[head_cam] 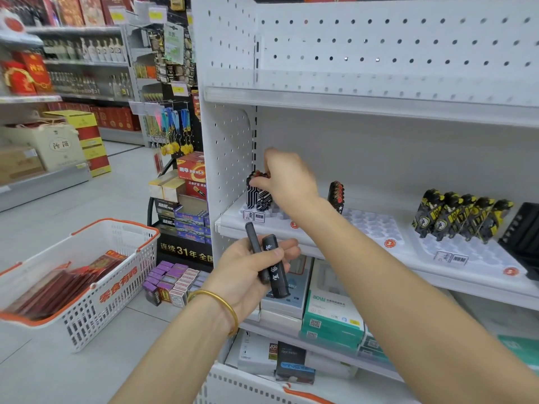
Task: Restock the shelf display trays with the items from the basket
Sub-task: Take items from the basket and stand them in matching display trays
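My left hand (248,266) is closed around two black lighters (272,266) with white characters, held below the shelf edge. My right hand (287,177) reaches to the back left of a white display tray (233,218), its fingers pinched on a black-and-white lighter (264,196) standing among a few others in the tray's slots. A second white tray (376,225) to the right holds a short row of black lighters (336,196) with red tops. A third tray (455,252) carries several black-and-yellow lighters (460,214). The white and orange basket (96,287) sits at the left with red packets inside.
A black tray (522,228) stands at the shelf's far right. Boxed electronics (329,313) fill the lower shelves. A black floor stand (186,199) with batteries and card boxes is left of the shelf. Another basket's orange rim (306,396) shows at the bottom.
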Tool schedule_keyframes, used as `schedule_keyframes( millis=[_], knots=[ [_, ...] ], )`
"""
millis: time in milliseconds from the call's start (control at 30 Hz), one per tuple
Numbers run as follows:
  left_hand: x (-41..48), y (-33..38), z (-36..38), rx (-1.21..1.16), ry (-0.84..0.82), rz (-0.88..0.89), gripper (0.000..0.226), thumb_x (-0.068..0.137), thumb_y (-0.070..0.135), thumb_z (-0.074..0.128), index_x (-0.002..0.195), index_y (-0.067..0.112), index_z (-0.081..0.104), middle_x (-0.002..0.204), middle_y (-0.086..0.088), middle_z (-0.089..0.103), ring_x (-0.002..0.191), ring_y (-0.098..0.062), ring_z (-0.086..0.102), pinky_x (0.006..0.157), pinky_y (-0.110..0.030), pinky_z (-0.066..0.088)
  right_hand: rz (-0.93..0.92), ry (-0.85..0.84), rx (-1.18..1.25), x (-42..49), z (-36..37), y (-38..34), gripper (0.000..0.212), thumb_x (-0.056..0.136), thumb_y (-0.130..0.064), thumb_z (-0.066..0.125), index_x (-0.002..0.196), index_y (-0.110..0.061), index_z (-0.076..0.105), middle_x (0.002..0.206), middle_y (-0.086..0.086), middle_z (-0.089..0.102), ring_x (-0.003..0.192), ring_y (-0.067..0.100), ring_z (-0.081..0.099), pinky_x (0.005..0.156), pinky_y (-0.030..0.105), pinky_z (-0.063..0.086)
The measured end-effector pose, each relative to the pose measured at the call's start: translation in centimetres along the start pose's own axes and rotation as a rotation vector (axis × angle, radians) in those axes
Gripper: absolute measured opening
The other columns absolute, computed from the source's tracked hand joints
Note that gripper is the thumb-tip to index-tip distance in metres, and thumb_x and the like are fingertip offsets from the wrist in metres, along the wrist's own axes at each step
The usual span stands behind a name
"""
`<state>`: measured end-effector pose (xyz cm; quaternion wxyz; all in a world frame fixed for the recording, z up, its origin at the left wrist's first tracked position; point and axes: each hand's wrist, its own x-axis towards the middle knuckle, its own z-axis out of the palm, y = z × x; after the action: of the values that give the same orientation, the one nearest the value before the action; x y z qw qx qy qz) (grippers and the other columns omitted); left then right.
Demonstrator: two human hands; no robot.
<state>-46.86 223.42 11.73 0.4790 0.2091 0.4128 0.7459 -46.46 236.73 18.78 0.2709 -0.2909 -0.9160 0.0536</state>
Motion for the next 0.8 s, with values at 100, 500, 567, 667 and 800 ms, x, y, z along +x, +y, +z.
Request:
schedule_keyframes(
  millis=[100, 500, 567, 667, 800],
  knots=[
    [0.0, 0.0, -0.2, -0.006, -0.002, 0.016, 0.023, 0.088, -0.014, 0.046, 0.102, 0.003, 0.05, 0.086, -0.016, 0.072, 0.07, -0.017, 0.071, 0.063, -0.024, 0.055, -0.006, -0.054, -0.025, 0.2, -0.3, -0.2, 0.035, 0.086, -0.032, 0.066, 0.087, -0.01, 0.038, 0.084, 0.01, 0.049, 0.076, 0.028, 0.047, 0.062, 0.03, 0.035],
    [-0.8, 0.0, -0.1, 0.066, -0.089, 0.026, 0.021, 0.087, -0.006, 0.053, 0.106, 0.003, 0.055, 0.088, -0.01, 0.073, 0.07, -0.018, 0.07, 0.058, -0.028, 0.057, 0.025, 0.044, -0.051, -2.6, -1.2, -1.1, 0.04, 0.091, -0.04, 0.056, 0.107, -0.006, 0.044, 0.1, 0.014, 0.065, 0.092, 0.036, 0.06, 0.063, 0.034, 0.038],
    [-1.2, 0.1, 0.4, 0.114, -0.139, 0.04, 0.025, 0.087, -0.005, 0.052, 0.111, 0.002, 0.053, 0.095, -0.011, 0.073, 0.07, -0.018, 0.07, 0.058, -0.028, 0.057, 0.007, 0.096, 0.064, -4.8, -3.6, -0.3, 0.028, 0.093, -0.038, 0.052, 0.097, -0.01, 0.051, 0.089, 0.009, 0.064, 0.082, 0.032, 0.06, 0.063, 0.033, 0.044],
    [-1.7, 0.0, 2.0, 0.209, -0.223, 0.086, 0.035, 0.087, -0.004, 0.054, 0.12, 0.002, 0.046, 0.101, -0.014, 0.071, 0.07, -0.019, 0.069, 0.057, -0.024, 0.054, 0.018, -0.063, 0.283, -9.7, -7.3, 2.1, 0.028, 0.091, -0.034, 0.055, 0.084, -0.009, 0.064, 0.07, 0.003, 0.063, 0.061, 0.016, 0.059, 0.05, 0.018, 0.042],
    [-2.1, -1.5, 5.8, 0.359, -0.33, 0.09, 0.036, 0.085, -0.006, 0.056, 0.117, 0.004, 0.045, 0.093, -0.013, 0.072, 0.072, -0.021, 0.07, 0.06, -0.025, 0.056, 0.132, -0.214, 0.563, -15.2, -9.7, 6.2, 0.012, 0.086, -0.023, 0.064, 0.079, -0.015, 0.071, 0.057, -0.006, 0.061, 0.046, 0.003, 0.046, 0.048, 0.02, 0.039]
  ],
)
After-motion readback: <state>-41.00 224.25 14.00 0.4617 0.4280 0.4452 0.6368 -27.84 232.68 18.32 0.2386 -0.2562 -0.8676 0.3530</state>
